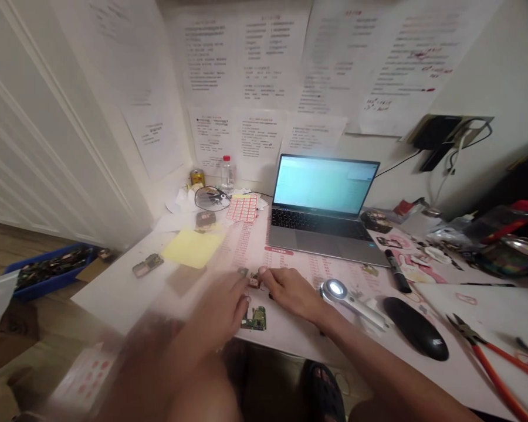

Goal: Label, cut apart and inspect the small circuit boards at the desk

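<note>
Near the front edge of the table, my left hand (226,305) and my right hand (293,290) come together over a small circuit board piece (254,281). Pinched fingers of the right hand grip its right side. The left fingers, partly blurred, are closed at its left side. Just below the left thumb lies a green circuit board (259,319) with metal parts, its left end covered by that hand. To the right of my right wrist rests a lit magnifier (335,289) with a white handle.
Behind the hands stands an open laptop (325,193). On the right are a black mouse (416,328), a marker (397,271) and orange-handled pliers (475,343). Yellow paper (193,247) and another board (148,265) lie left. A blue bin (48,287) of parts sits on the floor.
</note>
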Demonstrator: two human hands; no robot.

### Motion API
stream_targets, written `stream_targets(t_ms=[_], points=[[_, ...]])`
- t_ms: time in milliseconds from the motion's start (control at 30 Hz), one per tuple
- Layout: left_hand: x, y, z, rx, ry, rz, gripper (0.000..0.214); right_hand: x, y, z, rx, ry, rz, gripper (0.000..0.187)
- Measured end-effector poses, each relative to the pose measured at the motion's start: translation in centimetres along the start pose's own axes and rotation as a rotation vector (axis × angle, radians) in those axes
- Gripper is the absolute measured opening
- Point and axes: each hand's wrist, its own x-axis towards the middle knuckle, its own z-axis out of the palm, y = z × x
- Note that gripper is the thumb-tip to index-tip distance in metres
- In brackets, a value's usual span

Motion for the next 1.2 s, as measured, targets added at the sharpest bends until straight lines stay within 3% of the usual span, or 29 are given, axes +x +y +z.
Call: stream_targets(t_ms=[133,333,467,533,600,667,733,867,967,1033,1133,1200], points=[[0.1,0.0,-0.2,0.012,-0.027,0.026,0.039,-1.1,-0.1,-0.3,-0.081,-0.025,-0.065,0.067],[0.2,0.1,-0.4,0.008,-0.024,0.02,0.037,-2.9,-0.4,-0.3,-0.257,-0.078,-0.2,0.045],[-0.2,-0.1,0.1,-0.006,0.013,0.041,0.04,-3.1,-0.7,0.1,-0.41,-0.079,-0.221,0.045],[-0.6,-0.4,0.3,-0.033,0.131,0.063,0.039,-3.1,-0.8,0.1,-0.429,-0.094,-0.229,0.045],[-1.0,-0.7,0.0,-0.019,0.347,0.036,0.033,-3.2,-0.9,-0.1,-0.383,-0.052,-0.232,0.047],[-0.9,-1.2,-1.0,0.049,0.542,-0.1,0.032,-3.4,-0.9,-0.7,-0.308,0.043,-0.233,0.048],[-0.3,-1.9,-2.7,0.052,0.586,-0.306,0.042,-3.6,-0.7,-1.3,-0.228,0.147,-0.26,0.049],[1.6,-3.3,-6.8,-0.165,0.53,-0.526,0.017,-3.6,-0.3,-2.2,-0.095,0.29,-0.331,0.051],[2.3,-2.7,-9.3,-0.229,0.63,-0.557,0.032,-3.7,-0.4,-2.6,-0.038,0.371,-0.346,0.042],[2.2,-1.1,-10.0,-0.455,0.643,-0.551,0.045,-3.9,-0.7,-2.9,0.043,0.462,-0.366,0.033],[1.7,2.5,-9.8,-1.01,0.453,-0.551,0.057,-4.5,-1.4,-3.4,0.173,0.624,-0.406,0.025],[1.5,4.8,-9.2,-1.243,0.291,-0.539,0.055,-5.1,-1.7,-3.8,0.254,0.633,-0.408,0.031]])
